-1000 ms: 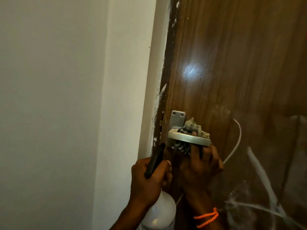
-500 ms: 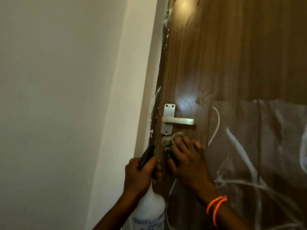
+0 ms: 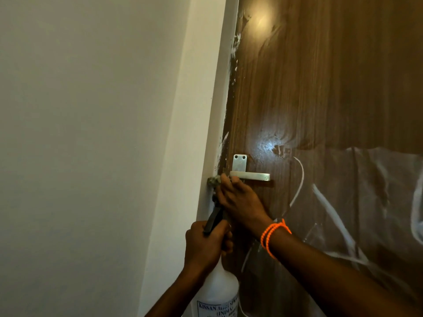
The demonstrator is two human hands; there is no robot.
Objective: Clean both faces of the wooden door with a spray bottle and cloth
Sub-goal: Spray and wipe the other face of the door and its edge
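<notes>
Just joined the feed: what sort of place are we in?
Likely an indoor room doorway, perhaps newly fitted out: a wooden door with a metal handle, a plain wall, and plastic film on the door.

a pale wall [image 3: 80,133] fills the left side, meeting a white door frame [image 3: 212,110] smeared with paint along its right edge. an orange beaded bracelet [image 3: 272,234] sits low, right of centre.
</notes>
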